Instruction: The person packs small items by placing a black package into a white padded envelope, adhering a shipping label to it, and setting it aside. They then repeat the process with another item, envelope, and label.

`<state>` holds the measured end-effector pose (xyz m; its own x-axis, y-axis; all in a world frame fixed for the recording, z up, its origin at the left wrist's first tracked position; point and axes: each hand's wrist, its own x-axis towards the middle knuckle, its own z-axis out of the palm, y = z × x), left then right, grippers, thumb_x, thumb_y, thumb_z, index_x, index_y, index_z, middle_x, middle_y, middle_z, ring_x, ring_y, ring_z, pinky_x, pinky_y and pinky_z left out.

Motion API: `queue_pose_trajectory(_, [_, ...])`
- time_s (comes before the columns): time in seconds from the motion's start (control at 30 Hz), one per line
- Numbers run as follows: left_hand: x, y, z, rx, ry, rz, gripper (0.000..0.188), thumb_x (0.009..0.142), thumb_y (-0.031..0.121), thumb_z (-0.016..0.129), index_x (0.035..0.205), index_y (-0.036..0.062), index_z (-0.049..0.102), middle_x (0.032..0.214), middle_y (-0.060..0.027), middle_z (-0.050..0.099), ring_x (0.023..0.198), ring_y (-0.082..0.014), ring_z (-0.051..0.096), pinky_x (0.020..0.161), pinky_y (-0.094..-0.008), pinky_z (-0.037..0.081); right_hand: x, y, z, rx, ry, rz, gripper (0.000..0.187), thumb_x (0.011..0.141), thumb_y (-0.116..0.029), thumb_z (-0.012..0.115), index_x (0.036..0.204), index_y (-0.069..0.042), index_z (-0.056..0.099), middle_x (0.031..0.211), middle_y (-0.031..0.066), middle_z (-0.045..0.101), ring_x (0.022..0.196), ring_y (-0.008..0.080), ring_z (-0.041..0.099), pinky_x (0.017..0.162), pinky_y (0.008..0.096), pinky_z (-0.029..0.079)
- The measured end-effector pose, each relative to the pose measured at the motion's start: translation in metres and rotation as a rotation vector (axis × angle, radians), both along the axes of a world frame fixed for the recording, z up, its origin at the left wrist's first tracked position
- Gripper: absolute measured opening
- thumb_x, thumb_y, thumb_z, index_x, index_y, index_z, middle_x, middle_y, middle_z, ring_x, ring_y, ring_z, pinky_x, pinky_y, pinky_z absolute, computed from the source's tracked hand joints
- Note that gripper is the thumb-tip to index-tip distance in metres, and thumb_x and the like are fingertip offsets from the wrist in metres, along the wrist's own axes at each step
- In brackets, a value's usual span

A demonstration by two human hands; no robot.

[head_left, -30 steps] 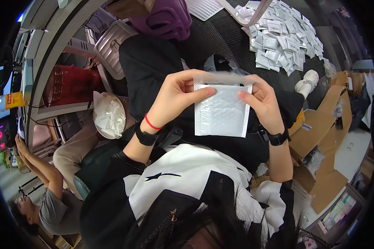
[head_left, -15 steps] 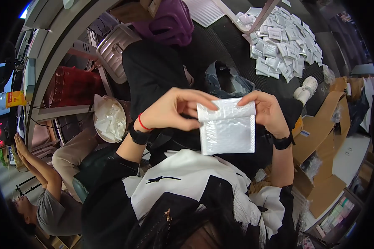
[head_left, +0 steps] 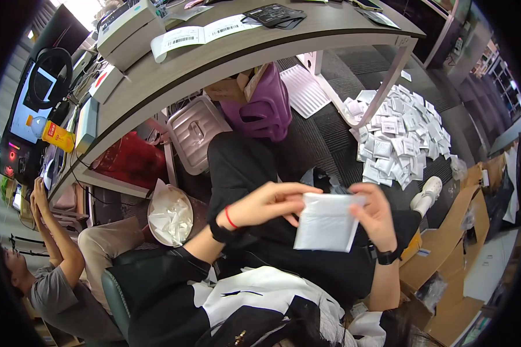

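A white bubble mailer (head_left: pixel 325 226) hangs in front of me above my lap, its top edge level and its flap apparently folded down. My left hand (head_left: pixel 269 205) pinches it at the upper left corner, fingers along the top edge. At the upper right corner my right hand (head_left: pixel 375 215) grips it between thumb and fingers, slightly blurred. Below the mailer are my dark trousers. Just behind it, a dark plastic bag (head_left: pixel 324 178) lies on the floor, partly hidden by my hands.
Many similar mailers form a pile (head_left: pixel 396 139) beyond a table leg. The table (head_left: pixel 226 52) spans the far side, with label sheets (head_left: pixel 205 36) on it. A bin of paper scraps (head_left: pixel 171 217) stands left, near a seated person (head_left: pixel 63 283). Cardboard boxes (head_left: pixel 446 254) are at right.
The view has tilted up, bringing the tabletop in. The mailer's flap, raised flat before, now looks folded over. Both hands still hold the mailer.
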<state>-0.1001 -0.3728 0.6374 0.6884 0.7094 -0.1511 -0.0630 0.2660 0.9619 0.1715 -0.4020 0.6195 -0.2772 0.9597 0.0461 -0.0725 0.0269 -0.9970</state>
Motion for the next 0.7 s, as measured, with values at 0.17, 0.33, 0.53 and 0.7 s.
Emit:
queue_pose_trajectory(0.17, [-0.052, 0.06, 0.062, 1.012, 0.475, 0.478, 0.03, 0.088, 0.0, 0.052, 0.117, -0.0009, 0.061, 0.113, -0.0121, 0.066, 0.101, -0.0207, 0.064, 0.087, -0.0325, 0.05, 0.041, -0.001, 0.013, -0.103, 0.198, -0.313, 0.025, 0.09, -0.004, 0.052, 0.114, 0.002, 0.05, 0.1, 0.008, 0.055, 0.078, 0.0105, 0.053, 0.076, 0.0238, 0.043])
queue_pose_trajectory(0.33, [-0.147, 0.16, 0.102, 1.698, 1.024, 1.163, 0.041, 0.09, 0.019, 0.061, 0.128, 0.0042, 0.054, 0.113, -0.0184, 0.065, 0.105, -0.0374, 0.06, 0.095, -0.0385, 0.044, 0.037, 0.007, 0.006, 0.095, 0.267, -0.067, 0.024, 0.089, -0.024, 0.044, 0.077, -0.004, 0.043, 0.077, 0.0075, 0.043, 0.069, 0.0161, 0.045, 0.067, 0.0271, 0.037])
queue_pose_trajectory(0.53, [-0.22, 0.214, 0.094, 0.918, 1.119, 1.161, 0.075, 0.08, 0.055, 0.066, 0.133, 0.0052, 0.05, 0.115, -0.027, 0.062, 0.109, -0.0409, 0.06, 0.095, -0.04, 0.046, 0.011, 0.013, 0.005, -0.002, 0.127, -0.055, 0.036, 0.094, -0.022, 0.052, 0.065, -0.006, 0.038, 0.062, -0.0009, 0.036, 0.059, 0.0074, 0.036, 0.056, 0.0244, 0.029])
queue_pose_trajectory(0.7, [-0.191, 0.181, 0.097, 1.017, 1.403, 1.012, 0.075, 0.076, 0.066, 0.064, 0.118, 0.0044, 0.061, 0.101, -0.024, 0.067, 0.1, -0.0408, 0.062, 0.087, -0.0409, 0.049, -0.023, 0.031, 0.035, 0.15, -0.21, -0.075, 0.017, 0.088, -0.01, 0.062, 0.076, -0.003, 0.051, 0.066, -0.0041, 0.045, 0.063, 0.0035, 0.038, 0.055, 0.0237, 0.03])
